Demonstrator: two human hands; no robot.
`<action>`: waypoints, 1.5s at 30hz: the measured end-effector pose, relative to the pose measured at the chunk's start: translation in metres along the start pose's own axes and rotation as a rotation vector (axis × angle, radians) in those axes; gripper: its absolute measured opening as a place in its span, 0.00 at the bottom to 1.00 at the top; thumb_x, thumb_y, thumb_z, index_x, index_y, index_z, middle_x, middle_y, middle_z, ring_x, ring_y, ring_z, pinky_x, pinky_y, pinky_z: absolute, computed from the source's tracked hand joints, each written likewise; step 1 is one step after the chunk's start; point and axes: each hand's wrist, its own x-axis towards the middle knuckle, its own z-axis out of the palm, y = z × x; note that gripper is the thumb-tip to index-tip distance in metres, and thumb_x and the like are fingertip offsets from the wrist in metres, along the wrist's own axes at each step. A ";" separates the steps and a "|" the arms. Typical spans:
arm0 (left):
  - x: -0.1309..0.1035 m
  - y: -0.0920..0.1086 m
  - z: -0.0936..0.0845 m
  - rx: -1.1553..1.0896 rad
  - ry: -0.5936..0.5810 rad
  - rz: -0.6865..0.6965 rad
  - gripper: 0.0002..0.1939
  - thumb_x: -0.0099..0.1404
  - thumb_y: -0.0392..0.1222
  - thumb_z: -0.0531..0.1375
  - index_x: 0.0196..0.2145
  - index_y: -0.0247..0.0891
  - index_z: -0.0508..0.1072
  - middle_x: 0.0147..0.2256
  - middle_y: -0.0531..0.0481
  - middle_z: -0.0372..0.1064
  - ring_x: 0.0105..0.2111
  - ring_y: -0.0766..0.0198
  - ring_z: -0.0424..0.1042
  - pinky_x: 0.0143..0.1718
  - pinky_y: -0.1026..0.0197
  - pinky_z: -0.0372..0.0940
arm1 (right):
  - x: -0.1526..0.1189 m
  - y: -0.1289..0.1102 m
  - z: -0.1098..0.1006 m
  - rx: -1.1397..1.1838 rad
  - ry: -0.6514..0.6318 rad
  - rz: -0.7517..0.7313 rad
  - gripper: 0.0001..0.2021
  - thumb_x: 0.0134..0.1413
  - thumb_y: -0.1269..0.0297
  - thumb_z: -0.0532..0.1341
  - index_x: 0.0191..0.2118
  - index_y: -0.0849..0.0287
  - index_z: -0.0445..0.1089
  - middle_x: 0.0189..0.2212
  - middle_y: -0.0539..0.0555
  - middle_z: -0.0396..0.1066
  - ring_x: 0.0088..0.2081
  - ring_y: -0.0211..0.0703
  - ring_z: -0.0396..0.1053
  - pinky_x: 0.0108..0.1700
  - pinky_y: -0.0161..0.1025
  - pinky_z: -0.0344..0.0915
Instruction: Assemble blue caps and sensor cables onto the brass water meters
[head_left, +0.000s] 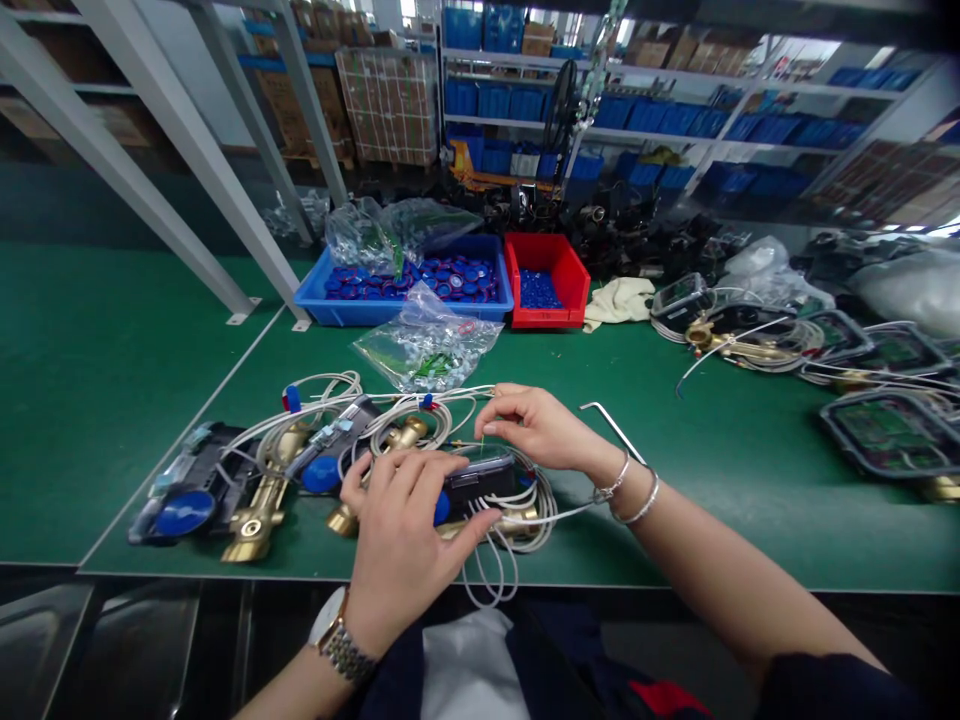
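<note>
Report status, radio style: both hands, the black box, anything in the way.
Left hand across left end of black box. Right hand apparently pinching thin green strand above it. White cables looped around box, might snag.

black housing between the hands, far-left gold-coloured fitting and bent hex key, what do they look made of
The black housing looks like glossy plastic, from its smooth dark surface and pale reflections. The gold-coloured fitting looks like brass, yellow with metallic highlights, though plating is possible. The bent hex key is probably steel, silvery with a bright sheen.
</note>
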 end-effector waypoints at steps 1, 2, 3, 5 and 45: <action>0.000 -0.001 0.000 -0.003 0.001 0.004 0.20 0.61 0.58 0.66 0.45 0.45 0.75 0.45 0.48 0.76 0.49 0.48 0.69 0.59 0.39 0.45 | 0.000 -0.001 0.000 -0.013 -0.017 -0.012 0.09 0.62 0.74 0.61 0.35 0.57 0.78 0.28 0.48 0.66 0.35 0.38 0.66 0.40 0.36 0.59; 0.000 -0.002 0.000 -0.007 0.001 0.007 0.20 0.61 0.58 0.66 0.45 0.45 0.75 0.45 0.48 0.76 0.49 0.48 0.69 0.59 0.39 0.45 | 0.000 -0.001 0.000 -0.022 -0.036 -0.025 0.09 0.62 0.74 0.61 0.35 0.57 0.78 0.28 0.48 0.66 0.35 0.38 0.66 0.40 0.36 0.59; 0.000 -0.003 0.000 -0.011 -0.001 0.007 0.20 0.61 0.58 0.66 0.45 0.46 0.75 0.45 0.49 0.76 0.49 0.48 0.69 0.59 0.39 0.45 | 0.000 -0.002 -0.001 -0.032 -0.056 -0.040 0.09 0.62 0.74 0.61 0.35 0.57 0.78 0.28 0.48 0.66 0.35 0.37 0.66 0.40 0.36 0.59; 0.001 -0.004 0.001 -0.015 -0.006 0.005 0.19 0.61 0.58 0.66 0.46 0.46 0.74 0.45 0.49 0.76 0.49 0.48 0.69 0.60 0.39 0.44 | -0.001 -0.003 -0.003 -0.054 -0.083 -0.073 0.08 0.62 0.74 0.61 0.36 0.57 0.78 0.29 0.48 0.66 0.35 0.37 0.66 0.42 0.37 0.59; -0.003 0.012 -0.021 -0.450 -0.122 0.148 0.02 0.72 0.36 0.56 0.38 0.41 0.68 0.32 0.53 0.70 0.33 0.66 0.69 0.36 0.62 0.63 | -0.074 -0.037 -0.014 0.760 0.201 0.249 0.09 0.64 0.57 0.63 0.42 0.57 0.71 0.32 0.48 0.67 0.30 0.33 0.63 0.32 0.34 0.61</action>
